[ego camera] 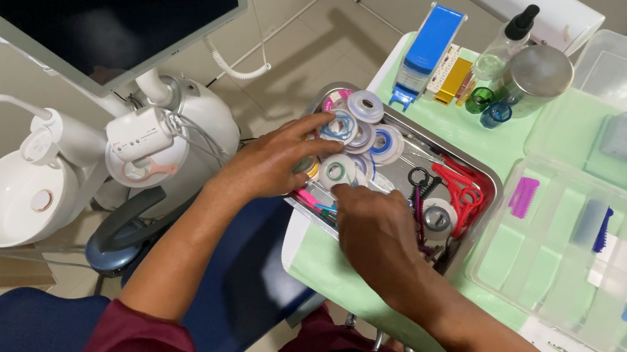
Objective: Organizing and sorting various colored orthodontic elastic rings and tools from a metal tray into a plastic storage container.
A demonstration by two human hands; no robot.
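Small round spools [359, 138] lie flat, faces up, clustered at the left end of the metal tray [490, 183] on the desk. The left hand [271, 164] rests on them, fingers loosely spread, fingertips touching one spool. The right hand [375, 228] is curled, fingertips down beside another; whether it pinches anything is unclear.

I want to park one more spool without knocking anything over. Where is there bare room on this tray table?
The green mat is bare between the metal tray and the table's near edge, beside the right hand. A smaller strip lies bare between the blue holder and clear organizer box. The tray itself is crowded: spools, red-handled tools, left hand.
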